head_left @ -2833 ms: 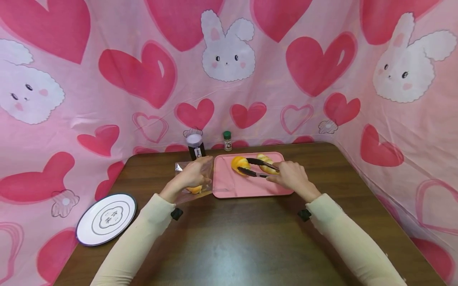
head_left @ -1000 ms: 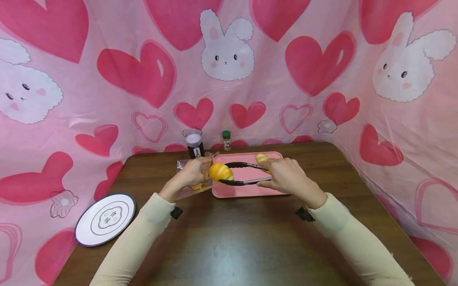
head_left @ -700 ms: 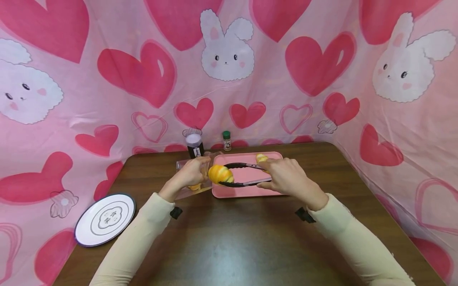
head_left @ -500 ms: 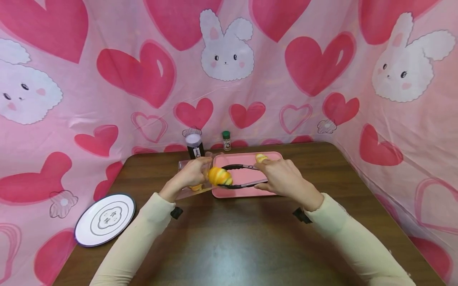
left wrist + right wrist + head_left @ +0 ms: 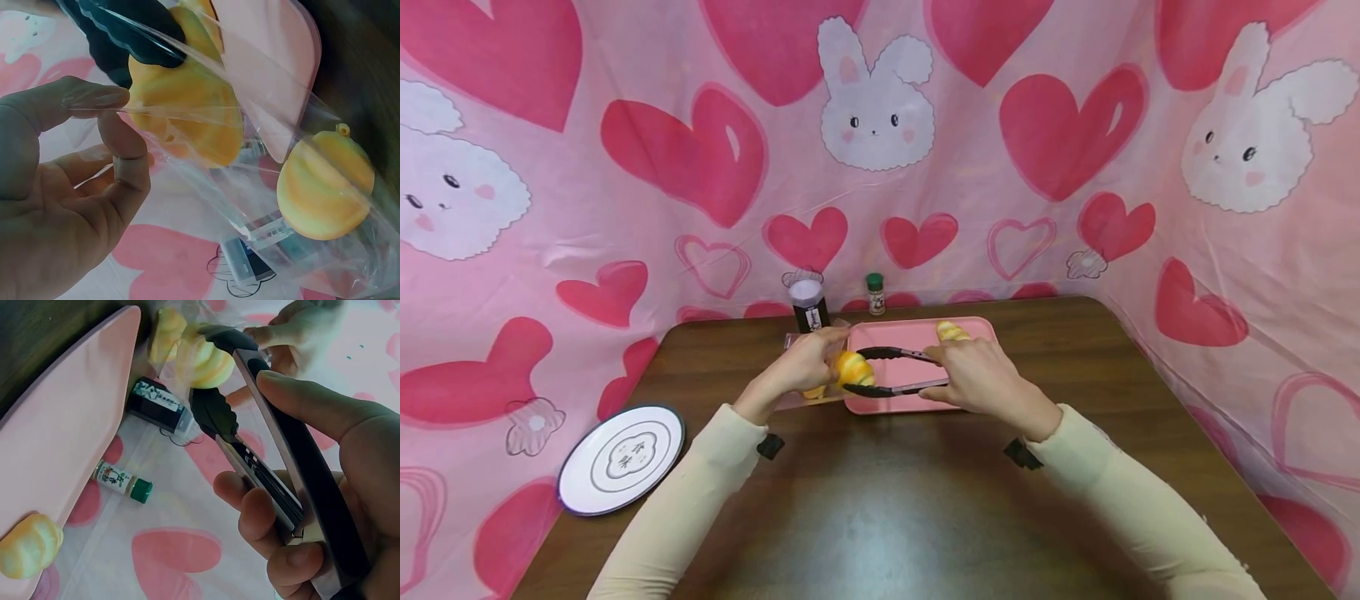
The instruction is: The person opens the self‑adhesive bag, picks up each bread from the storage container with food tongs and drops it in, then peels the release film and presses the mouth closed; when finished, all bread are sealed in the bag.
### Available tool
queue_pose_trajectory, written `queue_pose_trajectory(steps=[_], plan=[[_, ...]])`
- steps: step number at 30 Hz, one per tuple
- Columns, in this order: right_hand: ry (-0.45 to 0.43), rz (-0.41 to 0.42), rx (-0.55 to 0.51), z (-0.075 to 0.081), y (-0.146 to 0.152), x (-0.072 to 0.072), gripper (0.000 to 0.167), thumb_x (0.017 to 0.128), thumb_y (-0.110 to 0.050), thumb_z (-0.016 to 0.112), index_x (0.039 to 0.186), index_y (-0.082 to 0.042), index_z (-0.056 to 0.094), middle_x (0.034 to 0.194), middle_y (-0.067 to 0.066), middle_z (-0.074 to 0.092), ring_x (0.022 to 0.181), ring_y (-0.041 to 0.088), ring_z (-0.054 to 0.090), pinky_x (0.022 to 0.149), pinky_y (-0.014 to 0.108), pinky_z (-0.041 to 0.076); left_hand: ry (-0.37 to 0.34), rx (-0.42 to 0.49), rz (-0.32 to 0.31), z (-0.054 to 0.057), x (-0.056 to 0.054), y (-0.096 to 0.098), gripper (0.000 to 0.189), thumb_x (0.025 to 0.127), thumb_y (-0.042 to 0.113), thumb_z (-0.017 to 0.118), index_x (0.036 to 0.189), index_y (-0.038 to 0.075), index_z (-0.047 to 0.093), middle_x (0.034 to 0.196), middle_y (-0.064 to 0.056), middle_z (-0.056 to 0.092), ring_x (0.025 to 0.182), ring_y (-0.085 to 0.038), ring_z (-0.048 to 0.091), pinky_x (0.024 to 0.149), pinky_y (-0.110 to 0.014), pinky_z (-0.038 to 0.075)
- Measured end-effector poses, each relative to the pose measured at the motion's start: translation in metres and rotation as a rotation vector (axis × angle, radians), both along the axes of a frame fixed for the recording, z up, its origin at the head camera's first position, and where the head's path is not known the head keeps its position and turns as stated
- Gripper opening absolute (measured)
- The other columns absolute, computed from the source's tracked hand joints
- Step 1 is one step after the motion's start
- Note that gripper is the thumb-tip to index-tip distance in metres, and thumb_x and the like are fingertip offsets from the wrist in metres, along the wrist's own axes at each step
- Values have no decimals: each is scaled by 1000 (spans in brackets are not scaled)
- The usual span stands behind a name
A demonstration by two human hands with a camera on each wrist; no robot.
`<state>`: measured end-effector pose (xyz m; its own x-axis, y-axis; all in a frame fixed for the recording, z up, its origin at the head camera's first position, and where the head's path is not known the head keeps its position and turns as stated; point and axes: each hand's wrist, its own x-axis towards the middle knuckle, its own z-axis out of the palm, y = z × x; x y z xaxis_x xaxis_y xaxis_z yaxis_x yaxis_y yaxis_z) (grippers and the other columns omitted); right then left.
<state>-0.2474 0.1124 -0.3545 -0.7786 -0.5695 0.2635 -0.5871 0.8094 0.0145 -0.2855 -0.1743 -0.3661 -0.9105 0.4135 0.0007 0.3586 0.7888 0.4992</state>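
At the mouth of the bag (image 5: 269,232), our tongs (image 5: 309,481) hold the roll (image 5: 856,369), nearer our left grip (image 5: 805,367), pinching the bag's edge, than our right grip (image 5: 983,375), wrapped round the tongs.

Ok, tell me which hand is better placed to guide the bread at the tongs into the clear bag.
Probably the right hand: it grips the tongs, which reach that bread, while the left hand pinches the clear bag.
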Motion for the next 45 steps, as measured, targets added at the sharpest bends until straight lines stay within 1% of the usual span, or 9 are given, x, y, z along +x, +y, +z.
queue_pose_trajectory(steps=[1, 4, 12, 17, 20, 26, 31, 37, 45], plan=[[2, -2, 5, 0, -1, 0, 58, 73, -54, 83, 115, -15, 73, 103, 4, 77, 76, 18, 67, 65, 39, 57, -2, 10, -4, 0, 0, 0, 76, 75, -3, 72, 147, 3, 48, 153, -20, 45, 97, -30, 58, 69, -31, 52], [11, -6, 22, 0, -2, 1, 57, 73, -54, 83, 114, -15, 72, 101, 4, 76, 75, 18, 67, 64, 39, 57, 12, 30, -19, 1, 1, 0, 76, 74, -4, 70, 146, 2, 48, 153, -19, 46, 95, -28, 57, 64, -26, 45], [-38, -21, -13, 3, -4, 5, 58, 73, -54, 83, 116, -16, 73, 102, 3, 77, 76, 20, 67, 66, 42, 58, 15, 51, -9, 1, 2, 0, 74, 76, -3, 69, 147, 0, 46, 154, -18, 44, 99, -28, 58, 70, -29, 47], [-87, -23, -39, 1, -7, 3, 52, 75, -54, 81, 111, -17, 73, 87, -3, 74, 71, 17, 63, 61, 41, 53, 38, 42, -40, -1, 2, 0, 74, 75, -5, 66, 146, 3, 49, 153, -17, 47, 117, -28, 55, 79, -31, 47], [-47, -6, -30, -3, -10, 2, 52, 75, -53, 82, 111, -17, 72, 86, -3, 73, 75, 15, 64, 61, 40, 54, 67, 33, -57, -2, 3, 0, 72, 75, -4, 65, 144, 3, 51, 150, -17, 50, 118, -27, 57, 82, -33, 47], [137, 56, 44, -9, -16, 2, 58, 72, -55, 84, 112, -15, 70, 82, 0, 67, 69, 15, 63, 53, 31, 50, 126, 21, -78, -2, 5, 3, 68, 74, -4, 61, 142, 2, 54, 147, -17, 53, 117, -27, 59, 84, -33, 46], [198, 70, 83, -10, -19, 1, 60, 71, -58, 83, 111, -16, 70, 80, 0, 66, 63, 16, 62, 46, 30, 44, 1, 123, -40, -2, 7, 4, 71, 76, -8, 61, 145, 3, 50, 153, -14, 48, 97, -25, 57, 63, -26, 43], [143, 41, 64, -13, -24, -3, 59, 71, -56, 84, 111, -16, 70, 84, 1, 69, 61, 18, 61, 45, 32, 44, -140, 231, -42, 1, 10, 5, 73, 78, -13, 58, 148, 7, 47, 154, -12, 46, 84, -22, 53, 54, -23, 39], [43, 9, 39, -20, -28, -12, 63, 72, -59, 82, 116, -14, 70, 92, 2, 71, 64, 18, 63, 43, 29, 43, -35, 137, -95, 8, 10, 8, 68, 80, -5, 62, 146, 3, 48, 142, -17, 57, 89, -23, 57, 61, -24, 42]])
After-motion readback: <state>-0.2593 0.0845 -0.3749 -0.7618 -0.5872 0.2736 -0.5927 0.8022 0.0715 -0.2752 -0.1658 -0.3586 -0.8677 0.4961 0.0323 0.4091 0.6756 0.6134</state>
